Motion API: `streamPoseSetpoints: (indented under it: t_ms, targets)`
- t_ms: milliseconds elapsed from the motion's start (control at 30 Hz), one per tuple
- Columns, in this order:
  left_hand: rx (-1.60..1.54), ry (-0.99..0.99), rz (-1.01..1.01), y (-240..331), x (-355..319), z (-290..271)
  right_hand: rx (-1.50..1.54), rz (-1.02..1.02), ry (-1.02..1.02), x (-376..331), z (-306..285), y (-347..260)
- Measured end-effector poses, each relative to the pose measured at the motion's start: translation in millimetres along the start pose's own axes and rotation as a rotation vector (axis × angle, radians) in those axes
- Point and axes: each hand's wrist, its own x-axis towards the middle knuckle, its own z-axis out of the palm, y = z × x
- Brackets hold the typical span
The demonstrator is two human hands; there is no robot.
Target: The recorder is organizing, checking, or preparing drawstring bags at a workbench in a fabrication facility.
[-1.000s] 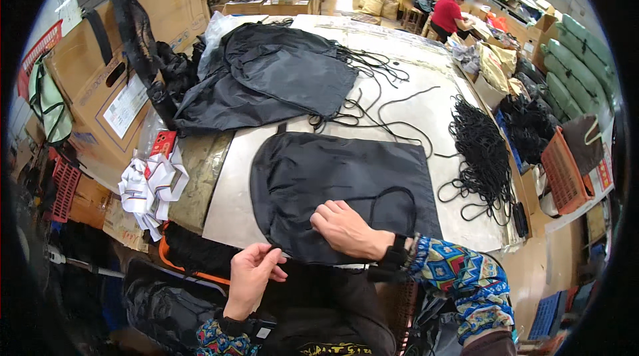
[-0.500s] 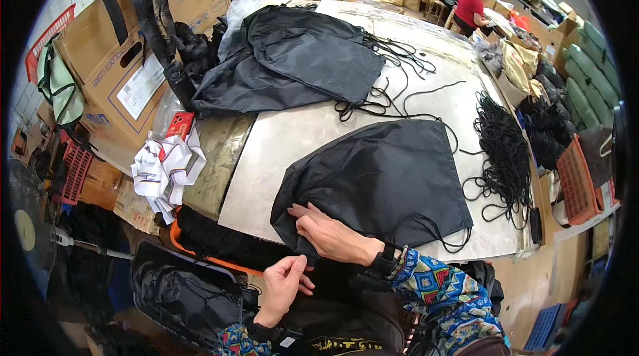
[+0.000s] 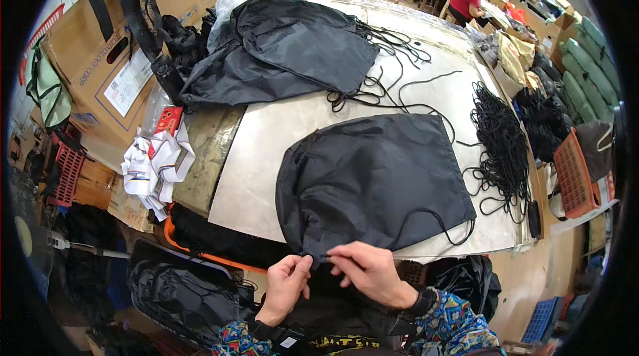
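head view: left hand (image 3: 287, 284) and right hand (image 3: 367, 269) both pinching near corner of black drawstring bag (image 3: 373, 179), flat on pale table (image 3: 266, 143) at its near edge. probably working the cord at that corner; next needs a firm grip and a steady pull. black cord pile (image 3: 498, 135) lying right, more bags (image 3: 293, 50) far.

At my eleven o'clock sits a cardboard box (image 3: 100, 56); at twelve, a heap of black bags (image 3: 286, 50). Loose black cords (image 3: 499, 136) pile at two, an orange basket (image 3: 576, 173) at three, white straps (image 3: 156, 166) at nine.
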Motion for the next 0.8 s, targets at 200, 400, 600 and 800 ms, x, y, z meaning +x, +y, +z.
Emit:
streamPoseSetpoints:
  t_ms: [200, 400, 600, 800]
  targets:
    - [-0.115, 0.053, -0.012, 5.0, -2.9, 12.6, -0.186, -0.215, 0.148, -21.1, 10.1, 21.4]
    - [-0.036, 0.071, 0.001, 5.3, -5.2, 11.4, -0.26, -0.188, 0.118, -18.3, 13.0, 16.3]
    - [-0.047, 0.056, 0.021, 5.1, -6.1, 10.4, -0.193, -0.217, 0.126, -15.2, 22.7, 20.2]
    - [-0.059, 0.058, 0.046, 5.4, -7.6, 10.6, -0.05, -0.143, 0.089, -19.3, 26.2, 28.3]
